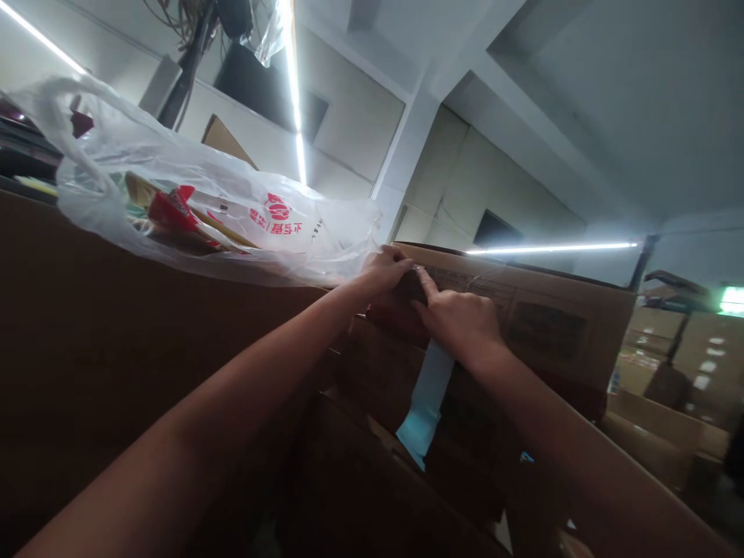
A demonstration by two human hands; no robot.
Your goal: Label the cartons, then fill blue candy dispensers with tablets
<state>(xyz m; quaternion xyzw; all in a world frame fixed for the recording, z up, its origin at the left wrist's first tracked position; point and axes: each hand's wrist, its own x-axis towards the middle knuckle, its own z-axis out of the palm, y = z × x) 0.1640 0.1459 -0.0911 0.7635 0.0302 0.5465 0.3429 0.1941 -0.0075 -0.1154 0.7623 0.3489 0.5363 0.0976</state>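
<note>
A cardboard box (pixel 546 288) with printed panels stands ahead of me, and both hands meet near its upper left corner. My left hand (pixel 384 266) is bent at the box's corner, fingers curled and closed; anything in them is too small to make out. Beside it, my right hand (pixel 465 316) has its index finger stretched toward the left fingertips and its thumb apart from it. Below the right hand hangs a pale blue strip of tape (pixel 427 411), its lower end crumpled. The strip's top is hidden behind the hand, so I cannot tell what it is attached to.
A white plastic bag (pixel 325 225) with red print, holding a red wrapper (pixel 174 208) and other items, lies over a brown surface (pixel 145 310) at left. More cardboard boxes (pixel 656 422) stand at right. The area under my arms is dark.
</note>
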